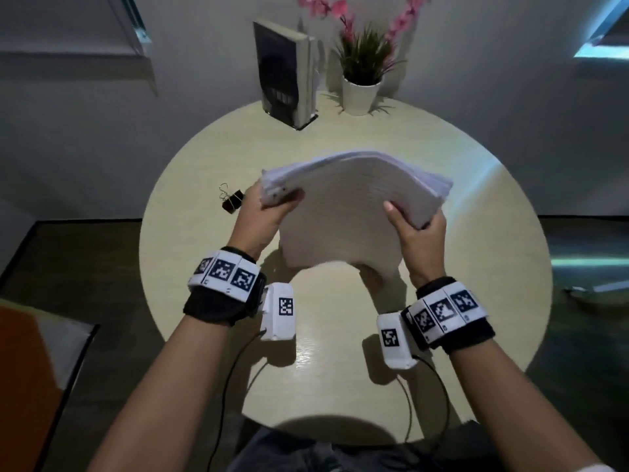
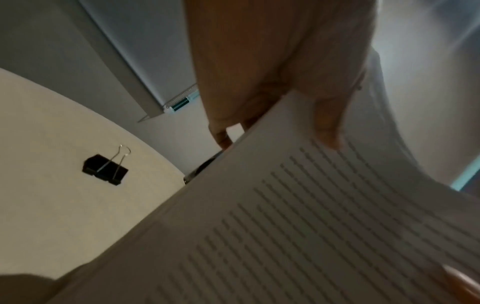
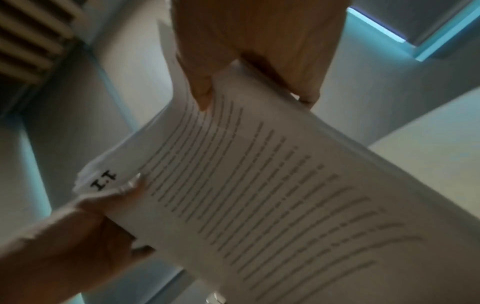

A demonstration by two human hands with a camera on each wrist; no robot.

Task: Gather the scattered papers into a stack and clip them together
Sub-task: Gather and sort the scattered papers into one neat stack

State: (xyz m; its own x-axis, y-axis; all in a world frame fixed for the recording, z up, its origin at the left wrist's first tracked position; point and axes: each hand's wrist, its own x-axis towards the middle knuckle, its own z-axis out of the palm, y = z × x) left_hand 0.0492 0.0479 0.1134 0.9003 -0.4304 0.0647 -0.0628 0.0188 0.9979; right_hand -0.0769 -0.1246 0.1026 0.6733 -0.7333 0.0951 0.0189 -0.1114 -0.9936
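A stack of printed papers (image 1: 343,206) is held up over the round table (image 1: 476,199), bowed upward in the middle, with its near edge hanging down. My left hand (image 1: 272,202) grips its left end, thumb on the near face. My right hand (image 1: 413,221) grips the right end the same way. Lines of text show on the papers (image 2: 311,216) in the left wrist view and on the papers (image 3: 272,185) in the right wrist view. A black binder clip (image 1: 232,199) with wire handles lies on the table just left of my left hand; the binder clip (image 2: 105,169) lies alone.
At the table's far edge stand a dark book holder with books (image 1: 286,69) and a white potted plant (image 1: 362,86) with pink flowers. An orange chair (image 1: 30,376) is at the lower left. Cables (image 1: 422,396) hang from my wrist units over the table's near edge.
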